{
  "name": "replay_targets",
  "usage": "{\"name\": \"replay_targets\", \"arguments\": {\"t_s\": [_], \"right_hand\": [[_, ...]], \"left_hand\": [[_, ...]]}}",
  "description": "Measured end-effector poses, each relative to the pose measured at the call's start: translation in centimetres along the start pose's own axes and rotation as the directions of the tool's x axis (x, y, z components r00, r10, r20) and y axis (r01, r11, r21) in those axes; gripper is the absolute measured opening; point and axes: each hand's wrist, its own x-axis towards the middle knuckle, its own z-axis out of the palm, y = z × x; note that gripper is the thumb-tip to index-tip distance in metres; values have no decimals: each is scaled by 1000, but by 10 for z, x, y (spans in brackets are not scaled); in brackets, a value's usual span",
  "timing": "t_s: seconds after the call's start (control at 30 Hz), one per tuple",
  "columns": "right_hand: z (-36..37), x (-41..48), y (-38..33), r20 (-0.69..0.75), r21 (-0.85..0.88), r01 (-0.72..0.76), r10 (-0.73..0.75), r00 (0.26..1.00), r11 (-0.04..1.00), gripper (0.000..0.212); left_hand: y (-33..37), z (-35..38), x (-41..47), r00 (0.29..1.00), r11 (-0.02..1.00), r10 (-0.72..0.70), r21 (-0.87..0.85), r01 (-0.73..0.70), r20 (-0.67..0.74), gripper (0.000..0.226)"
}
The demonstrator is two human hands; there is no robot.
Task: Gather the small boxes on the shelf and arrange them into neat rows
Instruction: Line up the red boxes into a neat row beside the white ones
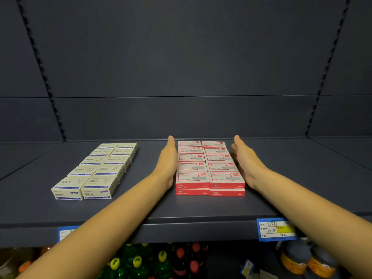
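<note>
Several red-and-white small boxes point(209, 168) stand in two straight rows, stacked two high, in the middle of the dark shelf point(201, 210). My left hand point(168, 158) lies flat with straight fingers against the left side of this block. My right hand point(244, 158) lies flat the same way along the block's right side. Left of them, several cream-and-blue boxes point(98, 170) sit in two rows running from the shelf's front toward the back, apart from both hands.
The shelf's back panel point(181, 77) is dark with slotted uprights at both sides. Blue price tags point(275, 229) hang on the front edge. Bottles with coloured caps point(161, 260) stand on the level below.
</note>
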Motion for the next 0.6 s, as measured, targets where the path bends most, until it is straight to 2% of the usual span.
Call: {"name": "replay_targets", "arguments": {"t_s": [0.07,0.13,0.17,0.3,0.37,0.6], "right_hand": [[2,8,-7,-50,-49,-2,-1,999,999,51],[6,15,-11,-44,-79,-23,20,999,997,46],[8,18,-13,-34,-101,-44,41,999,994,46],[17,28,-16,-17,-223,-75,73,997,972,54],[18,33,-15,-29,-284,-67,62,998,957,54],[14,45,-17,-36,-421,-28,15,999,907,41]], "left_hand": [[3,-3,11,1000,999,6,52,-5,-27,52],[3,-5,23,999,997,8,83,-4,-46,45],[3,-4,28,999,995,-1,95,6,-51,51],[4,2,39,998,980,-40,196,31,40,57],[3,4,42,999,971,-20,239,9,43,53],[1,3,58,1000,976,-2,219,7,-21,56]]}}
